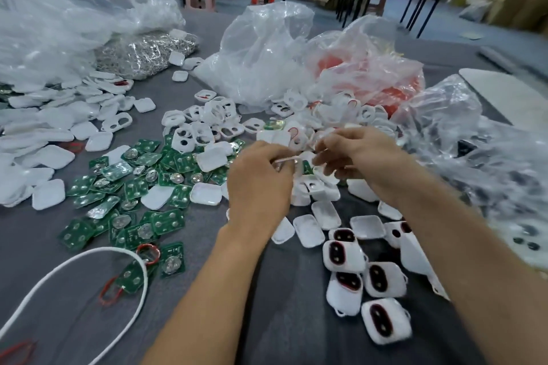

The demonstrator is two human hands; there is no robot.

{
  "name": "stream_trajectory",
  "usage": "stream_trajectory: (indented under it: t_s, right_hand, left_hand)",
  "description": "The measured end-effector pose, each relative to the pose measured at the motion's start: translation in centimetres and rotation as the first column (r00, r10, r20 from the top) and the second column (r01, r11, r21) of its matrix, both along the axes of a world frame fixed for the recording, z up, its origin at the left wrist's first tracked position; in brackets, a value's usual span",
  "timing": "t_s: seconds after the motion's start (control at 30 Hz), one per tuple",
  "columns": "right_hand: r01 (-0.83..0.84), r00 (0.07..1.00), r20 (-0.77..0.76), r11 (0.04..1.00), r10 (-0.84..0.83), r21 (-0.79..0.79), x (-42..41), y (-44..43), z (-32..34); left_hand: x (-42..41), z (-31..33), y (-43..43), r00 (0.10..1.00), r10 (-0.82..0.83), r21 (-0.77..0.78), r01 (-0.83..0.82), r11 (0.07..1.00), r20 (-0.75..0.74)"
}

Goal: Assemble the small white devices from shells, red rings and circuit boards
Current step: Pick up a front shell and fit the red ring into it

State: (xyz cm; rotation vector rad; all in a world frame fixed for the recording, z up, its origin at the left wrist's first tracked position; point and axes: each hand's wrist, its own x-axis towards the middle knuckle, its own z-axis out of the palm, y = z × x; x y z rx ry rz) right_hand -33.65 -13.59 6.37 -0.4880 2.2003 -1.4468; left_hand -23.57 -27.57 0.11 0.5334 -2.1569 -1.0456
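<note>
Our left fingers curl round a white shell. The left hand shows us only its back, so the grip underneath is hidden. Our right fingers are bent and drawn close together at the shell's right end. Blur stops us telling whether the right hand pinches a part or only steadies. A green board shows just below and right of the shell, and we cannot tell whether it sits in the shell or lies under it.

We judge this to be the fitting step, with ring and board going into the shell before it closes. To do it well, we hold the shell by its edges and not across its opening, so the right fingertips have room. We seat the ring all the way round first. Then we lay the board in flat, not tilted, and press evenly at the corners rather than the middle. Before snapping the shell shut, we check that no ring is pinched.

Spare boards lie left of the shell and holed covers lie beyond it. The red ring bag sits beyond and to its right. Finished devices lie nearer us and to its right, all on the grey table.
</note>
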Motion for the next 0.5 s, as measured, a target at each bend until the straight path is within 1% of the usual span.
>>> stream_trajectory:
  t_s: [0.03, 0.07, 0.1, 0.17, 0.2, 0.27, 0.33, 0.4, 0.5]
  right_hand:
    - [0.049, 0.998, -0.030, 0.999, -0.050, -0.011, 0.1, 0.6, -0.3]
    - [0.094, 0.993, -0.070, 0.995, -0.096, -0.023, 0.1, 1.3, -0.6]
    - [0.134, 0.984, -0.114, 0.990, -0.137, -0.040, 0.1, 2.1, -0.9]
    - [0.189, 0.961, -0.196, 0.980, -0.197, -0.060, 0.3, 3.7, -1.2]
    - [0.213, 0.946, -0.240, 0.976, -0.220, -0.054, 0.2, 4.5, -1.3]
    - [0.310, 0.893, -0.336, 0.951, -0.299, -0.022, 0.0, 5.9, -1.5]
    - [0.403, 0.829, -0.422, 0.915, -0.366, -0.001, -0.4, 6.5, -1.5]
    - [0.424, 0.798, -0.496, 0.904, -0.342, 0.059, -1.0, 6.4, -1.3]
    - [0.367, 0.818, -0.528, 0.914, -0.227, 0.175, -2.4, 5.5, -0.5]
  left_hand:
    - [0.0, 0.1, -0.1, 1.000, 0.013, 0.115, -0.016, 0.993, 0.029]
    - [-0.1, 0.1, -0.2, 0.999, 0.037, 0.226, -0.042, 0.973, 0.025]
    - [-0.2, 0.2, -0.3, 0.998, 0.070, 0.353, -0.065, 0.933, -0.003]
    - [-0.3, 0.7, -0.5, 0.990, 0.120, 0.596, -0.055, 0.801, -0.070]
    - [-0.3, 0.9, -0.5, 0.987, 0.128, 0.672, -0.032, 0.740, -0.093]
    - [-0.6, 1.2, -0.7, 0.986, 0.125, 0.778, 0.010, 0.628, -0.114]
    - [-0.9, 1.4, -1.0, 0.985, 0.122, 0.851, 0.042, 0.524, -0.124]
    - [-1.0, 1.6, -1.2, 0.984, 0.109, 0.891, 0.075, 0.447, -0.138]
    - [-1.2, 1.4, -1.6, 0.985, 0.059, 0.903, 0.125, 0.411, -0.163]
